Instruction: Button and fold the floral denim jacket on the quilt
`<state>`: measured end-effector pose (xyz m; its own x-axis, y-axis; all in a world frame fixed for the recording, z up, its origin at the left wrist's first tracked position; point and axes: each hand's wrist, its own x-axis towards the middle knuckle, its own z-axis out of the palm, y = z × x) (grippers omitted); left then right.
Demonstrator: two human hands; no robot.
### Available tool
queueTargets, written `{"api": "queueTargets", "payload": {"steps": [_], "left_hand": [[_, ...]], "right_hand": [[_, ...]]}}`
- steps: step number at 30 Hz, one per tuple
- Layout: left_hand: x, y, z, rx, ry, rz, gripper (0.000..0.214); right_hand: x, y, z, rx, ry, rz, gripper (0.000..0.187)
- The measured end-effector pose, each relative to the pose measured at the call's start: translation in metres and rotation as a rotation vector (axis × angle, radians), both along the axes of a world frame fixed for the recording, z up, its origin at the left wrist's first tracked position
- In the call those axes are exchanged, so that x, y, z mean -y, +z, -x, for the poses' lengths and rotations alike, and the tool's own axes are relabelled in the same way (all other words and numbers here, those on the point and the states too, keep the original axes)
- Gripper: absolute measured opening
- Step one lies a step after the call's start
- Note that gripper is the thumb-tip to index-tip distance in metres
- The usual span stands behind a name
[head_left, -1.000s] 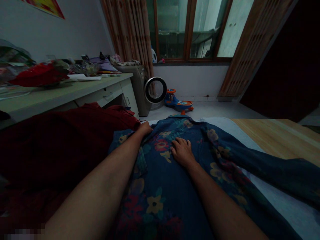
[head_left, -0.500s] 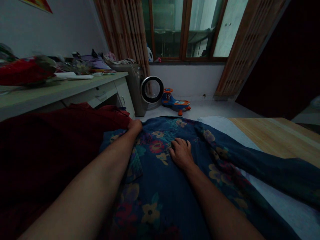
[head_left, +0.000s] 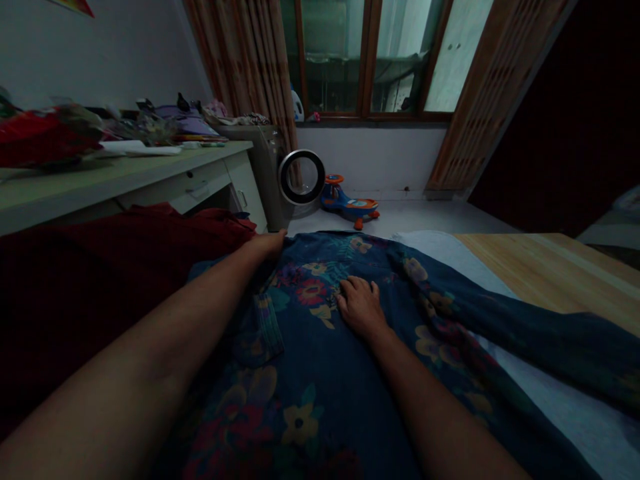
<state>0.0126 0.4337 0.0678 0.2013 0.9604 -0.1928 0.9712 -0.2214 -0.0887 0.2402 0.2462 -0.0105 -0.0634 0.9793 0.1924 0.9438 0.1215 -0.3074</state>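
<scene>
A dark blue floral jacket (head_left: 320,360) lies spread in front of me, its right sleeve (head_left: 545,333) stretched out to the right. The left sleeve is folded inward, and its striped cuff (head_left: 270,323) rests on the body of the garment. At the upper left shoulder, my left hand (head_left: 270,245) is closed on the cloth edge, its fingertips mostly hidden. My right hand (head_left: 361,303) lies flat on the upper middle of the jacket, fingers slightly spread. Dark red cloth (head_left: 115,260) lies along the left, beside my left forearm.
Under the jacket is a pale cloth (head_left: 450,250) on a wooden surface (head_left: 540,267). To the left stands a cluttered desk (head_left: 210,157). Behind it is a washing machine (head_left: 270,180) with its round door open. A blue and orange ride-on toy (head_left: 350,203) sits on the floor.
My left hand has shifted slightly up at the shoulder edge, and the left forearm has swung outward to the left. My right hand stays on the jacket. The view has moved slightly.
</scene>
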Motion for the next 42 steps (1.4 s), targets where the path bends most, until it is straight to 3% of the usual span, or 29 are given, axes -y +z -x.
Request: {"api": "queueTargets", "payload": {"steps": [3,8,13,17,21,27,35,39,42], "left_hand": [[0.012,0.004,0.003,-0.016,0.018,-0.144,0.054],[0.024,-0.009,0.008,-0.064,0.024,-0.263,0.040],[0.043,-0.012,-0.014,-0.028,-0.133,-0.346,0.037],[0.075,-0.018,-0.027,-0.075,-0.156,-0.210,0.034],[0.093,-0.030,0.001,-0.140,-0.072,-0.143,0.036],[0.083,-0.036,0.059,-0.218,-0.104,-0.159,0.052],[0.081,-0.033,0.054,-0.113,-0.215,-0.130,0.038],[0.094,-0.035,0.061,-0.089,-0.316,-0.169,0.046],[0.106,-0.036,0.069,-0.178,-0.307,-0.156,0.047]], "right_hand": [[0.000,-0.001,0.000,-0.003,-0.004,-0.014,0.032],[0.000,0.000,0.000,0.000,0.000,0.003,0.033],[0.000,0.001,0.000,0.002,-0.003,0.014,0.034],[0.000,0.000,0.000,-0.010,0.001,-0.002,0.034],[0.000,0.000,0.000,-0.013,-0.001,0.003,0.034],[0.001,-0.001,-0.002,-0.021,0.034,0.000,0.035],[0.000,-0.001,-0.001,-0.012,0.040,0.011,0.037],[0.000,-0.002,-0.002,-0.013,0.043,0.002,0.037],[0.000,-0.001,-0.003,-0.020,0.050,-0.002,0.037]]}}
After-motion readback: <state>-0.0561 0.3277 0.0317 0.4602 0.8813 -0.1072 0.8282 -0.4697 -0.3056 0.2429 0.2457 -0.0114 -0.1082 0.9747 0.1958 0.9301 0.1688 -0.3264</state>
